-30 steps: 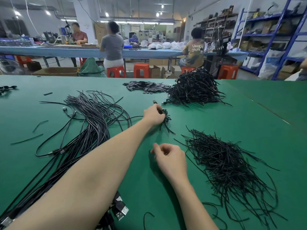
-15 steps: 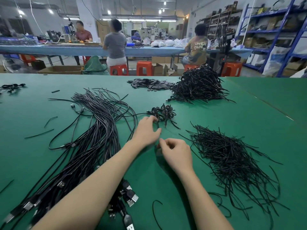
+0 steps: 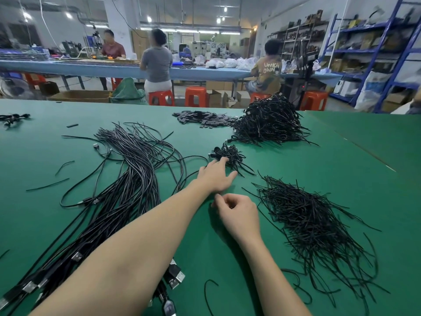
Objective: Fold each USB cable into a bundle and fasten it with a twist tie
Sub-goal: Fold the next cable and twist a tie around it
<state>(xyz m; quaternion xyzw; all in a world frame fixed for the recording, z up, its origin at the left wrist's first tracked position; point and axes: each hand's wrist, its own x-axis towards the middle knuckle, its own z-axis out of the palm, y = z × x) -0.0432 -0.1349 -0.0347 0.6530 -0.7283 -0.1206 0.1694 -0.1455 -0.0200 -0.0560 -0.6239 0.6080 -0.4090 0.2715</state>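
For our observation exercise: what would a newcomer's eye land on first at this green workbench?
Probably the long fan of loose black USB cables sweeping across the left of the green table. Next, the heap of thin black twist ties on the right, and the left hand reaching to a small tied cable bundle mid-table.

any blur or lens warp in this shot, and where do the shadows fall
Head view: wide-angle warp bows the green table edge and tilts the blue shelving; the background is soft; the right hand casts a shadow on the table to its left.
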